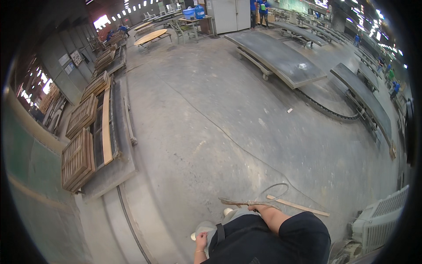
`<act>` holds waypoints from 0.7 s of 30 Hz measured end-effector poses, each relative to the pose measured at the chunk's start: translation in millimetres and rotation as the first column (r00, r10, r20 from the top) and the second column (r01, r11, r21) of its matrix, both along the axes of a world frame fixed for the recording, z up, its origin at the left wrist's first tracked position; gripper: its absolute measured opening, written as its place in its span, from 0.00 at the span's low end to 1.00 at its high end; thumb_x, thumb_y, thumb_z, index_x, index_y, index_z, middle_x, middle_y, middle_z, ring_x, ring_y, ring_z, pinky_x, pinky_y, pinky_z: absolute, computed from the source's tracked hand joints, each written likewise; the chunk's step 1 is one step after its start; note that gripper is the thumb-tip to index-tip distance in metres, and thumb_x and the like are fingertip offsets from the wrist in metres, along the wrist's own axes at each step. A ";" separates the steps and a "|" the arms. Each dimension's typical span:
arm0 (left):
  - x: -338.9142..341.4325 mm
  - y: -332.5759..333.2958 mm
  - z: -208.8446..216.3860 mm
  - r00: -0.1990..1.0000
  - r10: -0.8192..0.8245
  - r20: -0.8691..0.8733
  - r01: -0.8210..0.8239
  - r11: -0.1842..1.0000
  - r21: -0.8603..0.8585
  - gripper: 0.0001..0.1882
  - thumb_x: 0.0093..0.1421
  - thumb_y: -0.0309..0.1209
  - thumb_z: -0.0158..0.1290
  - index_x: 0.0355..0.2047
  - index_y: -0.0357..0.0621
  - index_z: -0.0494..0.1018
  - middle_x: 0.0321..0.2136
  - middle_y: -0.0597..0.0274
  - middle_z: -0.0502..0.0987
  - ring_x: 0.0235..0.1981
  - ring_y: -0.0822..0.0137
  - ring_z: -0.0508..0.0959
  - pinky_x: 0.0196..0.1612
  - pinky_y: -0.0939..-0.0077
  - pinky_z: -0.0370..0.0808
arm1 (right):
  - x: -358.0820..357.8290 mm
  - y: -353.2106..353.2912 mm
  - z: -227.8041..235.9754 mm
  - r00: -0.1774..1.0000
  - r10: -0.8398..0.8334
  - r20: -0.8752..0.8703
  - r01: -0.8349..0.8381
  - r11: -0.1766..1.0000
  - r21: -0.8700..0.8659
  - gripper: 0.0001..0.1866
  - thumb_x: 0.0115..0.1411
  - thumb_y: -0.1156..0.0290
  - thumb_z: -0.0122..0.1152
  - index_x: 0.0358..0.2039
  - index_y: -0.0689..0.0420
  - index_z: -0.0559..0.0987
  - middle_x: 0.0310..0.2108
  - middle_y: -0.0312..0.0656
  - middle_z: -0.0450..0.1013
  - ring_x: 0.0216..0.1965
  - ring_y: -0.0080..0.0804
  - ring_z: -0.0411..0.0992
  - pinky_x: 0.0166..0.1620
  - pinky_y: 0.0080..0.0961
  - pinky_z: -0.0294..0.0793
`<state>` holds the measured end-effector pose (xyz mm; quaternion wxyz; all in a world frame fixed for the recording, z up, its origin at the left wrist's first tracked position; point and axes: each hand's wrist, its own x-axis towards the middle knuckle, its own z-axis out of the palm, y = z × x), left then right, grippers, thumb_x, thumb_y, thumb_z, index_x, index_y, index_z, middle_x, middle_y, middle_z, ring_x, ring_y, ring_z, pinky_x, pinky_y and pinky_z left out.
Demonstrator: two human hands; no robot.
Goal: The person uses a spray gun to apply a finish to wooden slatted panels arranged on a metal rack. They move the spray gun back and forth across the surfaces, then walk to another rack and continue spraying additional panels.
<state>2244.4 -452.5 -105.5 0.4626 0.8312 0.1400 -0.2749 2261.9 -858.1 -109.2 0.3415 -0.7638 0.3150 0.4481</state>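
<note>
My right hand [253, 207] is closed round a long, thin, curved brown wooden piece [231, 202], held out low in front of my body. Part of that piece runs on to the right beside my forearm. Down by my left thigh hangs my left hand [201, 240], its fingers curled in and nothing visible in them. A cable loop [281, 185] and a pale wooden strip [299, 205] lie on the floor just beyond my right forearm.
Stacked slatted wooden panels [78, 160] lie on a low platform [125, 169] at left. A large grey-topped table [277, 57] stands ahead right, with a long conveyor [367, 94] beyond. A cable [233, 140] crosses the floor. A white slatted machine [378, 222] is near right. People [263, 13] stand far off.
</note>
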 end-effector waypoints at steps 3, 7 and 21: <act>2.9 4.2 -9.2 1.000 0.004 -0.020 -0.004 1.000 -0.004 0.10 0.58 0.32 0.55 0.37 0.42 0.80 0.29 0.56 0.81 0.31 0.67 0.79 0.39 0.73 0.74 | 5.6 -0.3 18.7 0.996 0.083 0.026 -0.083 0.996 -0.009 0.19 0.57 0.63 0.53 0.45 0.61 0.78 0.41 0.52 0.77 0.43 0.44 0.75 0.42 0.43 0.71; 17.6 0.8 3.4 0.993 0.032 -0.114 -0.042 0.996 -0.084 0.13 0.61 0.35 0.54 0.43 0.45 0.78 0.35 0.57 0.81 0.37 0.66 0.78 0.43 0.74 0.73 | 9.2 -0.9 9.0 0.999 0.001 0.037 -0.002 1.000 0.008 0.17 0.56 0.64 0.53 0.43 0.61 0.79 0.38 0.52 0.77 0.38 0.42 0.76 0.39 0.40 0.72; 140.9 -83.7 333.5 0.934 0.221 -0.281 -0.089 -0.618 -0.781 0.38 0.57 0.72 0.31 0.66 0.84 0.47 0.71 0.59 0.38 0.71 0.57 0.39 0.68 0.42 0.38 | 17.1 -15.9 -29.3 0.967 0.255 -0.028 -0.256 0.966 -0.037 0.24 0.48 0.68 0.62 0.47 0.64 0.77 0.40 0.51 0.77 0.43 0.44 0.76 0.47 0.38 0.72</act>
